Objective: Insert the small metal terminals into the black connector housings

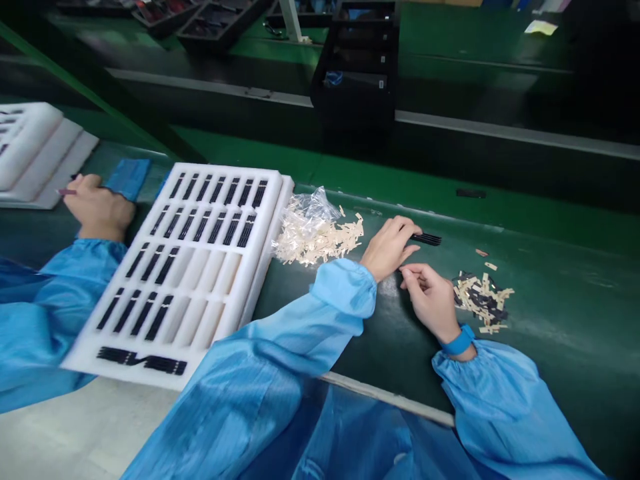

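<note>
My left hand [390, 248] is closed over the left end of a small bundle of thin black strips [428, 239] on the green worktop. The strips' right ends stick out past the fingertips. Just below it, my right hand [429, 297] is in a pinch, thumb against forefinger; whatever lies between the tips is too small to make out. To its right is a pile of small cream and black tabs [483, 300]. Left of my left hand lies a larger heap of cream tabs [320, 240], partly under a clear plastic bag [320, 203].
White foam trays [203, 267] hold rows of black strips, with several vacant slots. At the left, a co-worker's hand [103, 210] grips something thin beside more stacked foam trays [35, 157]. One black piece [471, 193] lies near the worktop's far edge; black bins [220, 23] stand beyond.
</note>
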Available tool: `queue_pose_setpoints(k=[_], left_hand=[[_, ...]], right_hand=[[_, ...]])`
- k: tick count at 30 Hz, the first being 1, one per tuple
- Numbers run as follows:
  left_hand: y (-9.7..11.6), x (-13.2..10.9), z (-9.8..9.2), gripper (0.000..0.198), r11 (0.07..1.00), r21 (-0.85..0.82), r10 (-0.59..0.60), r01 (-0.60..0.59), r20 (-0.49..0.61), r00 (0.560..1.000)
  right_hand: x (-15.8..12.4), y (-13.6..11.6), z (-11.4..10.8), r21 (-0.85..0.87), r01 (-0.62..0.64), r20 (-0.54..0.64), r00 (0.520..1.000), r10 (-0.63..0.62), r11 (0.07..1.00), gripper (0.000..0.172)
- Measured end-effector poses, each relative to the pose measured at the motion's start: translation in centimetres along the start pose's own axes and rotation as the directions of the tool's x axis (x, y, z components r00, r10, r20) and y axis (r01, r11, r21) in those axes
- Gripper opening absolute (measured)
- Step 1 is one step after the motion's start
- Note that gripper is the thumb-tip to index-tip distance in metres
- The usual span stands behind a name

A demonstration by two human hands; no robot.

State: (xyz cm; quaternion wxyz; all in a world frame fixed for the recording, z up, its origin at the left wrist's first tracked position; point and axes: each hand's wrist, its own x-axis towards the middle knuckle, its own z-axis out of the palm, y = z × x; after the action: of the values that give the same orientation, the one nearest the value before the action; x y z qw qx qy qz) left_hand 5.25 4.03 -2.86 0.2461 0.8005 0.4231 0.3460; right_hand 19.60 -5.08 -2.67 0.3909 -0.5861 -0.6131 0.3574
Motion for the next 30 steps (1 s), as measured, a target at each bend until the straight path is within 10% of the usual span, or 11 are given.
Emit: queue_pose_setpoints(k=[7, 15, 21, 30], left_hand=[[-0.6, 1.8, 0.6, 0.017, 0.969, 0.233, 0.083, -0.082, 0.008, 0.997], [0.0, -1.3, 0.5, 0.013, 0.986, -0.163, -0.049, 0.022, -0.165, 0.985], [1.9, -4.7, 0.0, 0.015, 0.836, -0.482, -0.214, 0.264, 0.157, 0.964], [1.9, -4.4, 0.1, 0.02, 0.777, -0.547, -0.278, 0.311, 0.146, 0.949]], right_hand=[[-1.6, -0.7, -0.5, 0.001, 0.07, 0.005, 0.998, -0.07, 0.998, 0.022], [-2.1, 1.1, -7.4, -0.256, 0.012, -0.304, 0.948, -0.092, 0.967, 0.021], [-1.9, 0.5, -11.4, -0.616, 0.097, -0.044, 0.987, -0.157, 0.782, 0.016], [-5.0, 0.1, -8.2, -0.908, 0.19, 0.116, 0.971, -0.21, 0.373, 0.022]])
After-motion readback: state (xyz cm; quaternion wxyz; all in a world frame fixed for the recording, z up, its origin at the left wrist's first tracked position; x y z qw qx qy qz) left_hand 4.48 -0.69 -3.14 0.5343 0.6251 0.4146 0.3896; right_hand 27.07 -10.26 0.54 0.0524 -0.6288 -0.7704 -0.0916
